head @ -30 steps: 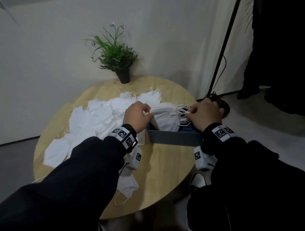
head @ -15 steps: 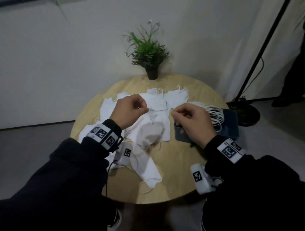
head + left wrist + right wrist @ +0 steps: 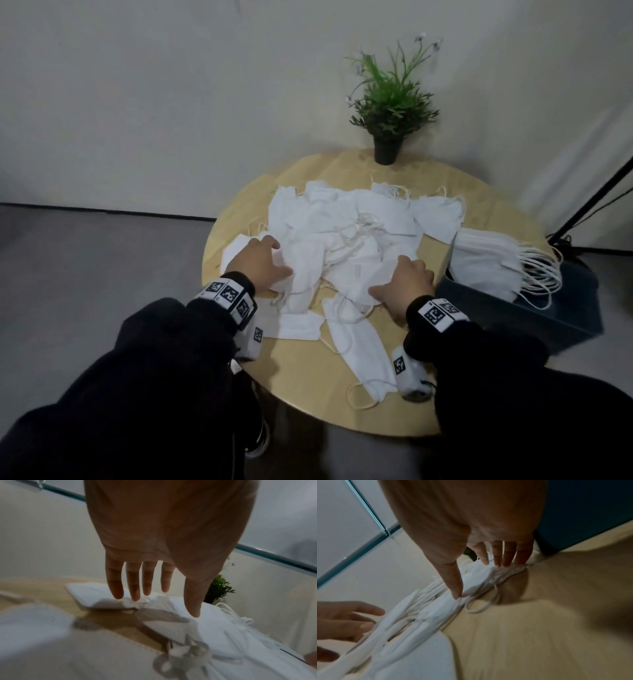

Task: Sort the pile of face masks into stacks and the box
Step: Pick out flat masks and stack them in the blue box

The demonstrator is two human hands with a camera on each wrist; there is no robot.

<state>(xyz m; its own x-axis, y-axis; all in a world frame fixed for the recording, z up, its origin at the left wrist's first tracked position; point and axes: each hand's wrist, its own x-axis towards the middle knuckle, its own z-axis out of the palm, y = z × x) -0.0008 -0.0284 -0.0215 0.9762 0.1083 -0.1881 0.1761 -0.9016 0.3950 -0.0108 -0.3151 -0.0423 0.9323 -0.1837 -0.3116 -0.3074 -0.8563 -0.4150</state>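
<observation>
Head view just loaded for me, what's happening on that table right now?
A person is sorting a loose pile of white face masks on a round wooden table. Both hands are open over the pile: the left hand at its left edge, the right hand at its near right side, fingers straight and neither gripping a mask. A stack of masks already sits in the dark blue box at the right. A potted plant stands at the back.

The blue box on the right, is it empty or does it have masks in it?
Holding masks: a bundle of white face masks stands in the blue box, ear loops spilling over.
</observation>
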